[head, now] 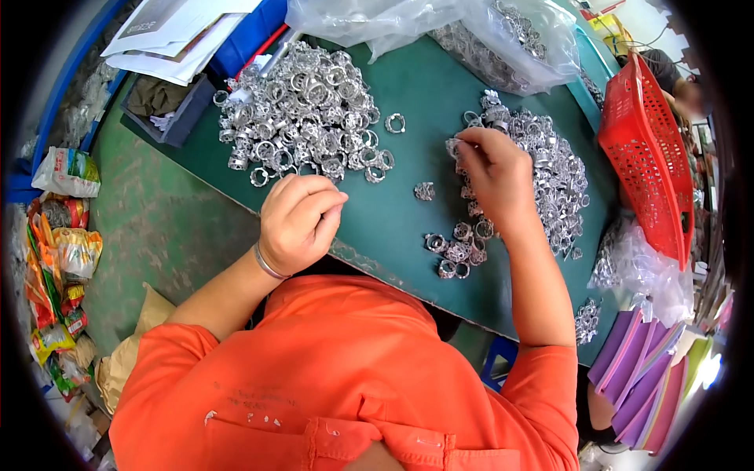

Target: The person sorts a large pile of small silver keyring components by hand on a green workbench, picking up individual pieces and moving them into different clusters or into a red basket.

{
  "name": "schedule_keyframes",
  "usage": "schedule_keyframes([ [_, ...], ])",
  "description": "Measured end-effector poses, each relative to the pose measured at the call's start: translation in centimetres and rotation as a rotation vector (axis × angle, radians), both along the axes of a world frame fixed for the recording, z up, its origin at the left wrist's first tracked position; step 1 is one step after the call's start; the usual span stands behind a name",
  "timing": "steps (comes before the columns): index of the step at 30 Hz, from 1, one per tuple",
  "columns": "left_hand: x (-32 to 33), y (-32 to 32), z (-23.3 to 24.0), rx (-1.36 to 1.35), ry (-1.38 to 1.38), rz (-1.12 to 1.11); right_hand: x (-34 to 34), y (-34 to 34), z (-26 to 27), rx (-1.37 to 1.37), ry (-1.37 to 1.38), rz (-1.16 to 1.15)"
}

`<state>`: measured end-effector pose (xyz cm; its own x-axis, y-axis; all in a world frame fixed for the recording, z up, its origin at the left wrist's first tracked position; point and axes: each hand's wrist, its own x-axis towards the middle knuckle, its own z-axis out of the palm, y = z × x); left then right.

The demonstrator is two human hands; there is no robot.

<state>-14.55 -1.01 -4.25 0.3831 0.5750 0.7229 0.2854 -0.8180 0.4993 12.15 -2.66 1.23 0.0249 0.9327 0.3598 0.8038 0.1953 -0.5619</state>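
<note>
My right hand [499,173] pinches a small silver-coloured openwork metal ring [453,147] between thumb and fingertips, at the left side of a broad heap of similar rings [559,176]. My left hand [303,221], with a band on the wrist, is curled over the table's near edge, just below a taller pile of metal rings [312,106]. Its folded fingers hide whether anything lies inside them. Between the hands sits a single patterned ring [424,191]. Another loose ring [395,123] lies beside the left pile. Below my right hand is a small cluster of rings [458,252].
The green tabletop [389,224] carries clear plastic bags of metal pieces [495,53] at the back. A grey bin [171,112] and papers [171,35] stand far left. To the right are a red perforated basket [645,159], purple foam pieces [630,365] and another person [665,73].
</note>
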Motion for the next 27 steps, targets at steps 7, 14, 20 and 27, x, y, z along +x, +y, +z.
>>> schedule_keyframes([
  [7,0.0,0.0,0.1,0.011,0.007,-0.038,0.1,-4.4,-0.7,0.002,-0.299,0.274],
  [14,0.8,-0.3,1.3,-0.022,0.044,-0.094,2.1,-5.4,1.1,-0.073,0.048,0.004],
  [20,7.4,-0.8,3.1,-0.036,0.248,-0.158,1.0,-4.9,0.3,-0.014,-0.35,0.008],
  [27,7.9,-0.5,1.6,-0.26,0.248,-0.221,2.0,-5.2,-0.8,0.141,-0.22,-0.055],
])
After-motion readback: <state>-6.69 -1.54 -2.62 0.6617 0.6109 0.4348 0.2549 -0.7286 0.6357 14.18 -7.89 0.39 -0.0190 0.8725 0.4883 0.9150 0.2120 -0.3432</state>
